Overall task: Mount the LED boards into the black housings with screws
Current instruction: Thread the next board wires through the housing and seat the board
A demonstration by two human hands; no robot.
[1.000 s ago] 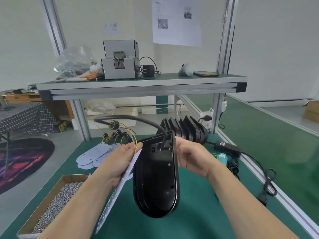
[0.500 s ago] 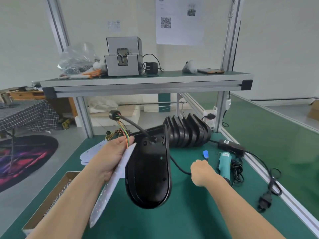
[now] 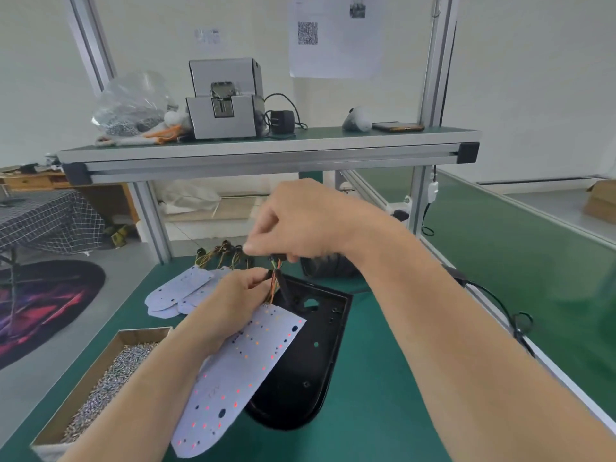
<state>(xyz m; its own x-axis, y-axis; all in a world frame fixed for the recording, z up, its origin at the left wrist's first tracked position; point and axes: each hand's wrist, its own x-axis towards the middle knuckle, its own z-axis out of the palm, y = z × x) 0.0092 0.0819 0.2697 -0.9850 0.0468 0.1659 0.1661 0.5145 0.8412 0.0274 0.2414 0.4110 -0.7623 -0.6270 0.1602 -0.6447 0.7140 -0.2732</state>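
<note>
The black housing (image 3: 310, 355) lies open side up on the green tabletop (image 3: 383, 411), just below and in front of both hands, its long axis running from the squared end near the hands back toward the person, where the rounded end sits. Over its left edge slants the white LED board (image 3: 243, 371), tilted, its rounded end toward the person and its square end up by the left hand (image 3: 233, 295). That hand is closed on the board's top corner and on the bundle of coloured wires (image 3: 274, 283) coming off it. The right hand (image 3: 300, 225) hovers just above, fingers pinched narrow on the dark cable (image 3: 283, 290) that drops into the housing's squared end; how firmly it grips I cannot tell.

Beyond the left hand, more white boards (image 3: 180, 291) lie fanned in a loose stack, their wire tails (image 3: 220, 251) bunched at the far edge. Left of the left forearm stands a cardboard box of screws (image 3: 110, 375). Behind the right wrist a stack of black housings (image 3: 333, 266) is mostly hidden. A black power cord (image 3: 496, 305) trails along the tabletop's right rail. Above the hands, a shelf (image 3: 266, 155) carries a grey machine (image 3: 226, 101), a clear bag (image 3: 130, 105), a plug adapter (image 3: 281, 121) and a phone (image 3: 398, 127).
</note>
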